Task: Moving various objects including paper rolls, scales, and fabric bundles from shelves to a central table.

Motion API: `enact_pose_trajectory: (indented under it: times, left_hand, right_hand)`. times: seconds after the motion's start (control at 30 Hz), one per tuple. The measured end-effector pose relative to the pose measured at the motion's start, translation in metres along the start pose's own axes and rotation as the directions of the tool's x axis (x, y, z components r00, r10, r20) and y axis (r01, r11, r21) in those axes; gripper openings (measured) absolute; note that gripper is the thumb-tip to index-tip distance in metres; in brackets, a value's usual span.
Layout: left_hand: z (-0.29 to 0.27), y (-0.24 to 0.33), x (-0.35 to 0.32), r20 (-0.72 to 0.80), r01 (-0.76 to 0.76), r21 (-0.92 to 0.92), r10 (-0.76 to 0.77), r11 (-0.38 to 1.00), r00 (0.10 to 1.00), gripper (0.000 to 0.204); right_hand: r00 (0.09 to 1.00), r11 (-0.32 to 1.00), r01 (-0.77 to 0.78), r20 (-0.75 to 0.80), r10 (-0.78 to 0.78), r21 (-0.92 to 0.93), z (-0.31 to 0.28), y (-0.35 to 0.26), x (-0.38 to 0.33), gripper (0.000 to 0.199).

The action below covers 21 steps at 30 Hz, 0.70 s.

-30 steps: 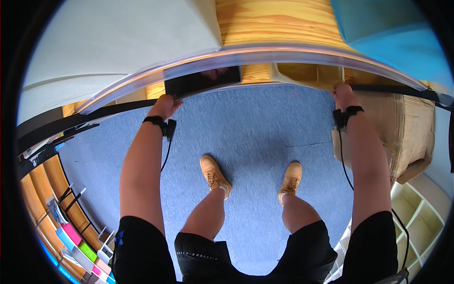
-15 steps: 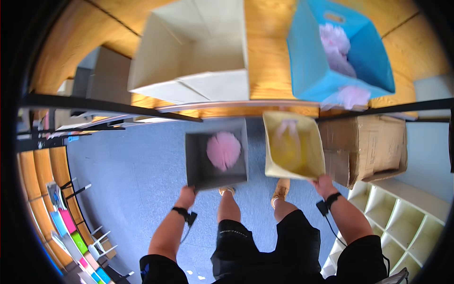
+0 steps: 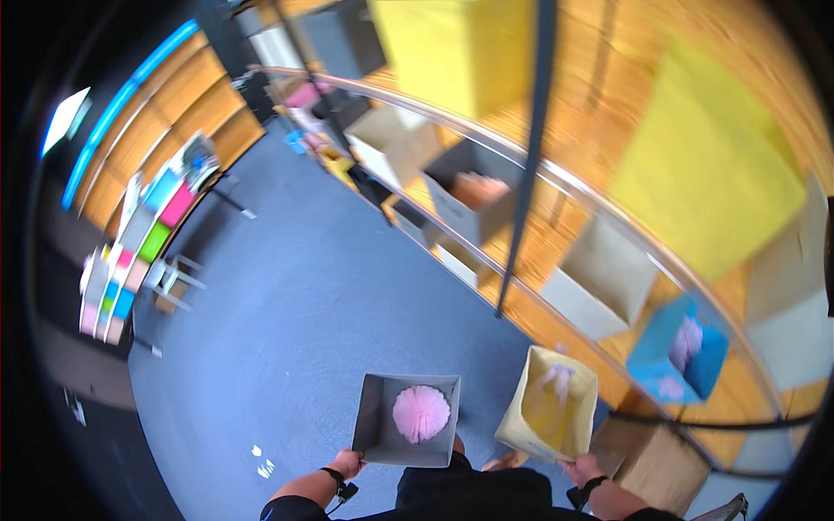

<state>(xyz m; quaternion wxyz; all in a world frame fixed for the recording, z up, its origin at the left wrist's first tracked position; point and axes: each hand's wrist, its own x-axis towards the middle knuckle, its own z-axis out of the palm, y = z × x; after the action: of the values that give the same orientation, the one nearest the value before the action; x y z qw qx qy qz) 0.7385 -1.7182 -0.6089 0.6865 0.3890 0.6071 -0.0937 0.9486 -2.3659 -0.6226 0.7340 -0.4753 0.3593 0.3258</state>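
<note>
My left hand (image 3: 349, 464) is closed on the near left corner of a grey fabric storage bin (image 3: 373, 408). A round pink tulle pom-pom (image 3: 422, 414) lies inside that bin. My right hand (image 3: 584, 470) grips the near rim of a pale yellow storage bin (image 3: 519, 408). Inside it are a pinkish ribbon-like piece (image 3: 559, 379) and something yellow that I cannot make out. Both bins are tilted with their open tops toward me, apart from each other, over the blue floor (image 3: 287, 313).
To the right runs a wooden shelf rack with a dark post (image 3: 524, 174). It bears a blue bin (image 3: 647, 354) with pink pieces, a cream bin (image 3: 569, 291) and large yellow bins (image 3: 704, 165). A cardboard box (image 3: 665, 464) stands at lower right; a white stool (image 3: 176, 282) at left.
My view has swung up and toward the left, bringing more floor and the length of the rack into sight. Both hands still hold their bins, which now appear lower in the picture.
</note>
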Motion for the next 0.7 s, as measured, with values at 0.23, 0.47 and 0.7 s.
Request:
enact_pose_trajectory:
  times: [0.23,0.47,0.7]
  left_hand:
    - [-0.013,0.008,-0.043,-0.045,-0.055,-0.392,0.041,0.918,0.998,0.026]
    - [-0.055,0.075,0.059,0.002,-0.266,-0.288,0.279,0.920,0.960,0.043]
    - [-0.111,0.154,0.123,-0.227,-0.137,-0.144,0.102,0.980,0.968,0.033]
  right_hand:
    - [0.969,0.996,-0.075,0.238,0.061,0.050,0.094,-0.046,0.131,0.044]
    - [0.988,0.971,0.096,0.138,-0.067,-0.217,0.404,-0.129,0.122,0.044]
    - [0.927,0.920,0.231,0.358,-0.110,-0.316,0.629,-0.193,0.168,0.032]
